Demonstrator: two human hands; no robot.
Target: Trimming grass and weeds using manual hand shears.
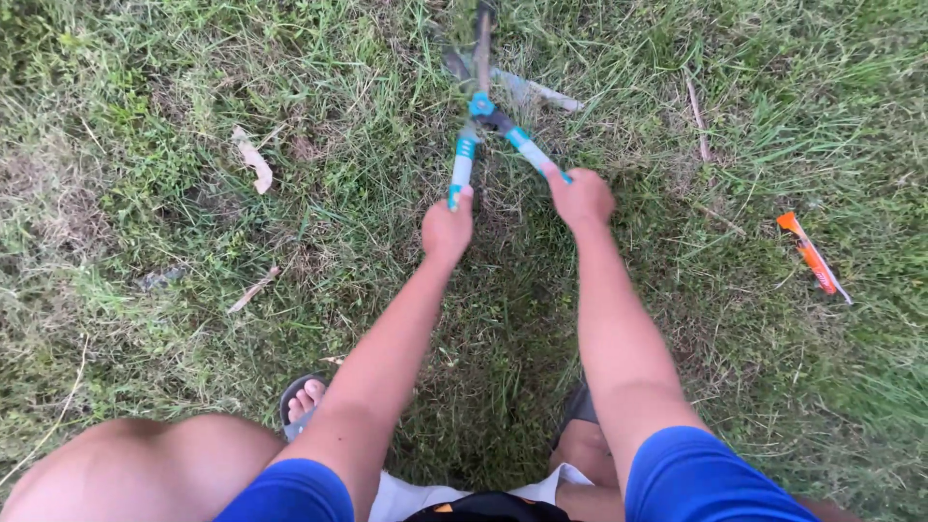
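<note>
From the head camera, the left hand (447, 230) and right hand (581, 198) each had their fingers wrapped tight around a handle of the garden shears (483, 108), whose blades lay parted low in the grass (174, 184). An orange tool (814, 258) lay well apart to the right.

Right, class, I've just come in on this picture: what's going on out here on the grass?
A person crouches over a patch of grass, arms stretched forward. The left hand and right hand each grip one handle of a pair of garden shears with blue and white handles. The blades are spread open, pointing away into the grass. An orange tool lies apart on the ground to the right, and a sandalled foot shows below.
</note>
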